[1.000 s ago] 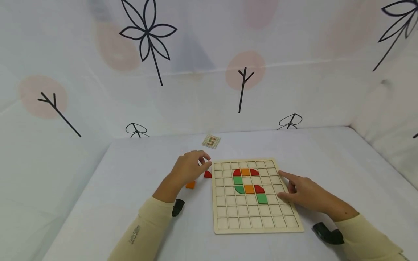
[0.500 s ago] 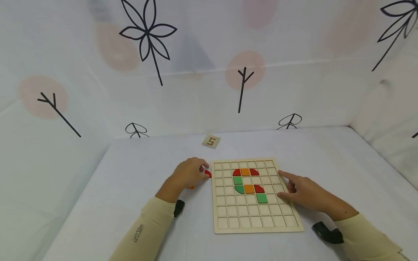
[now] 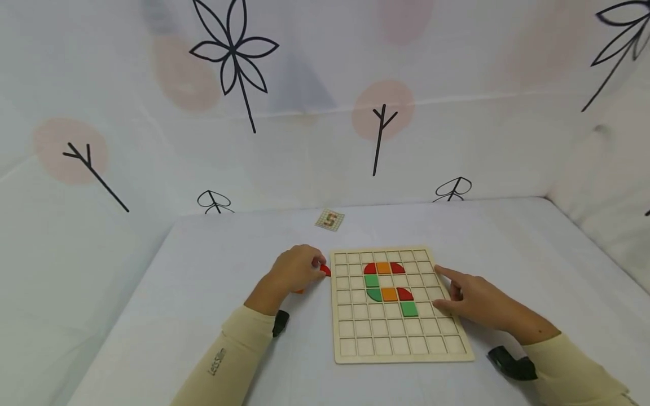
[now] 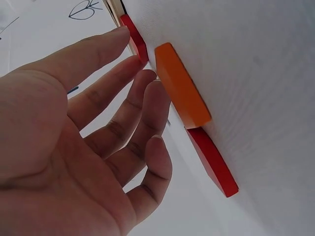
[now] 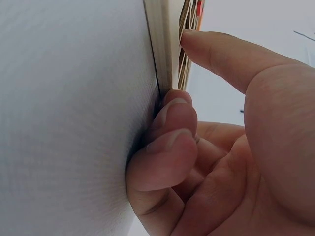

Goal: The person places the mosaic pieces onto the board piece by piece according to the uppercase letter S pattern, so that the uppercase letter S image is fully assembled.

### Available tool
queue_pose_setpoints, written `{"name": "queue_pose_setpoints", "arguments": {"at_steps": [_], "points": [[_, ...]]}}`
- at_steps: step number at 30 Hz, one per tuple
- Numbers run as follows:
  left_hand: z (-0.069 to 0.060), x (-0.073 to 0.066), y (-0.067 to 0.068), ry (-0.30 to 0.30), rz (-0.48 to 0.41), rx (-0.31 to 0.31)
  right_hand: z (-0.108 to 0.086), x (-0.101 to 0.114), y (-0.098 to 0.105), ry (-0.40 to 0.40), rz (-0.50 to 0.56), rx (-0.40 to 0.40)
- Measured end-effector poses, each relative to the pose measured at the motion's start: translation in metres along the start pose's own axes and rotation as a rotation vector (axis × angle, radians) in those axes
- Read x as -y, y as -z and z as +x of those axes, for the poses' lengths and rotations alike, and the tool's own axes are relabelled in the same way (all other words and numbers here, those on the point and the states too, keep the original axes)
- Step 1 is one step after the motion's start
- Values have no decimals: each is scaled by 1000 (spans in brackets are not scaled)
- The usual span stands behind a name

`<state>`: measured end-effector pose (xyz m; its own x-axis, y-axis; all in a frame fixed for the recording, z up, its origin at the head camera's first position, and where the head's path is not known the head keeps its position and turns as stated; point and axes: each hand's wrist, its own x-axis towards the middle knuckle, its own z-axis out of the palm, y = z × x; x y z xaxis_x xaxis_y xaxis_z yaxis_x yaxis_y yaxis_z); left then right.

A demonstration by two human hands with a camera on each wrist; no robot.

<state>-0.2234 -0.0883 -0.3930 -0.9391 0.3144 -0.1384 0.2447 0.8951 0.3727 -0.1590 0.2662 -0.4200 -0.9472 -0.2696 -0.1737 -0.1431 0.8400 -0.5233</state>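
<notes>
With thumb and index fingertips, my left hand (image 3: 297,267) pinches a red quarter-round tile (image 4: 136,40) lying on the table beside the board's left edge. An orange square tile (image 4: 183,88) and another red tile (image 4: 214,163) lie below that hand; in the head view the hand covers most of them. The wooden grid board (image 3: 363,345) bears red, orange and green tiles (image 3: 389,294) in a curving row. At its right edge, my right hand (image 3: 474,296) rests with the thumb (image 5: 197,42) on the rim and the lower fingers bent against the side.
Behind the board lies a small pattern card (image 3: 330,220) with an S-like figure. White cloth covers the table (image 3: 508,242), and a printed cloth wall (image 3: 315,163) rises at its back. Black straps (image 3: 512,363) sit at both wrists.
My left hand has come down from above the red tile, and its thumb and index finger have closed on it. The right hand and the board have stayed in place.
</notes>
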Motion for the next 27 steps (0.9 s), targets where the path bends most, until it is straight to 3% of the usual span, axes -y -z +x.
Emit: {"name": "queue_pose_setpoints", "arguments": {"at_steps": [27], "points": [[6, 7, -5, -9, -9, -21, 0, 1, 1, -20, 9, 10]]}}
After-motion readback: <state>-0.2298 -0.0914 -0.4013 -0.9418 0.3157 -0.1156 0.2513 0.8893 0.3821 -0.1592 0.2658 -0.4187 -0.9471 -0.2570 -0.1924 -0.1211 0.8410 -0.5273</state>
